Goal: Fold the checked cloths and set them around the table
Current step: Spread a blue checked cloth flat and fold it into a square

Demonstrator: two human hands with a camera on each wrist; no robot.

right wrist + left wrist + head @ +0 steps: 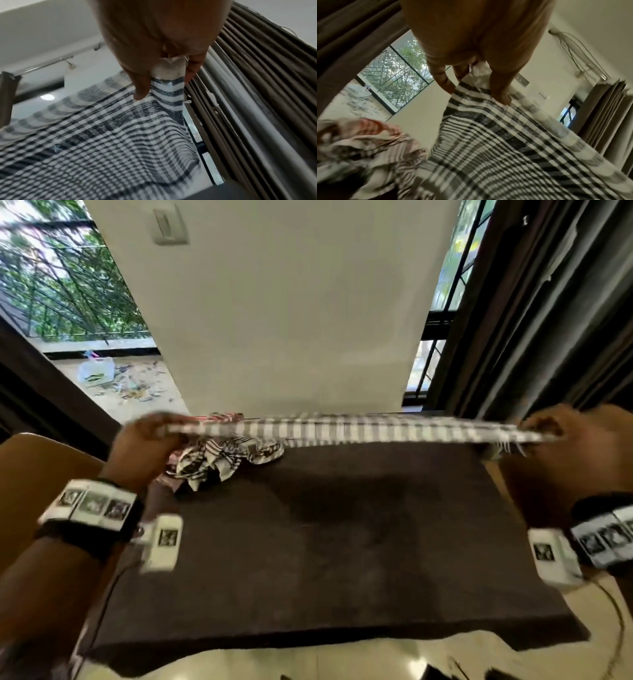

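The black-and-white checked cloth (342,428) is blurry in the head view, so its squares are hard to see there. It is stretched out flat in the air above the counter (325,559), between the two hands. We see it nearly edge-on, so most of its top is hidden.

The left hand (147,446) pinches one end of the cloth. In the left wrist view its fingers (443,79) and thumb close on the cloth's edge. The right hand (561,446) pinches the other end. In the right wrist view a bunched corner sits between the thumb and fingers (193,69). Short threads hang from that end.

A pile of crumpled cloths (222,455) lies at the far left of the counter, partly hidden behind the left hand and the stretched cloth. Some have black checks and some have red. How many there are cannot be told.

The counter has a dark brown cover. Its near edge is wavy.

Through the left window, a clear plastic bag (97,369) sits on the ground outside. What is inside it is too small to make out.
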